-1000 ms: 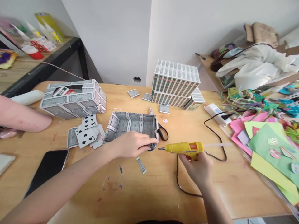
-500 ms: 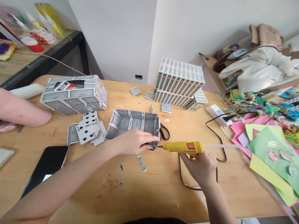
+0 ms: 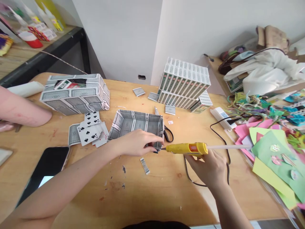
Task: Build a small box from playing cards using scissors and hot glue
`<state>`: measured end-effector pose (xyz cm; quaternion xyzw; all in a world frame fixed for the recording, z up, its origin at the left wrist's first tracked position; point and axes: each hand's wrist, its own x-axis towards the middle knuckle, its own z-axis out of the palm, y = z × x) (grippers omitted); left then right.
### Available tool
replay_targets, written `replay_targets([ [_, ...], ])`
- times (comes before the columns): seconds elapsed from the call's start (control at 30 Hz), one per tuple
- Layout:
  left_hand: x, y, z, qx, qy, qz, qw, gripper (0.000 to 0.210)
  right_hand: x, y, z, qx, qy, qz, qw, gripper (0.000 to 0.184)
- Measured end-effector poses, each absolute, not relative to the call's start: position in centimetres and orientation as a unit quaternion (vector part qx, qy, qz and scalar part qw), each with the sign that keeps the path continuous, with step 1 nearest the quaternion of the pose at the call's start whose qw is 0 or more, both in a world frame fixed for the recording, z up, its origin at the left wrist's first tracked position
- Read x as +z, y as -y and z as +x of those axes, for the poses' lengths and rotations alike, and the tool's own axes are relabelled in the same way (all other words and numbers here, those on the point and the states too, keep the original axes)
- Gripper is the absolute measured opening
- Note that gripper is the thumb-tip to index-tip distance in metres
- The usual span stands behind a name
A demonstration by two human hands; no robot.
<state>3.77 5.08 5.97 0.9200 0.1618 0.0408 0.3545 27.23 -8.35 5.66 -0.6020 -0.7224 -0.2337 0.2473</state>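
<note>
A yellow hot glue gun (image 3: 187, 148) with a clear glue stick out of its back is in my right hand (image 3: 211, 163), fingers wrapped round the handle. Its nozzle meets the near right corner of an open box made of grey playing cards (image 3: 137, 122). My left hand (image 3: 137, 142) pinches that same corner of the box, thumb below and fingers over the wall. Below the box lies a small patterned card strip (image 3: 145, 166). Black-handled scissors (image 3: 168, 134) lie partly hidden behind the box's right side.
A finished-looking card-covered box (image 3: 75, 93) and loose playing cards (image 3: 89, 132) sit at left, with a phone (image 3: 45, 170) nearer. Stacked card packs (image 3: 184, 81) stand at the back. A power strip (image 3: 222, 117), black cord and coloured paper (image 3: 274, 156) are on the right.
The view has shifted slightly. My right hand still holds the glue gun, its nozzle staying at the box corner, while my left hand keeps its grip there.
</note>
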Motion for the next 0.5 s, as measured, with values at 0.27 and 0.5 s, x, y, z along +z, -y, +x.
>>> replay_targets([
  [0.27, 6.1, -5.2, 3.8, 0.034, -0.169, 0.904, 0.392, 0.036, 7.1, 7.7, 27.2, -0.244, 0.735, -0.59, 0.23, 0.01],
  [0.5, 6.5, -5.4, 3.9, 0.015, -0.186, 0.891, 0.414, 0.035, 8.1, 6.7, 27.4, -0.25, 0.781, -0.544, 0.177, 0.007],
])
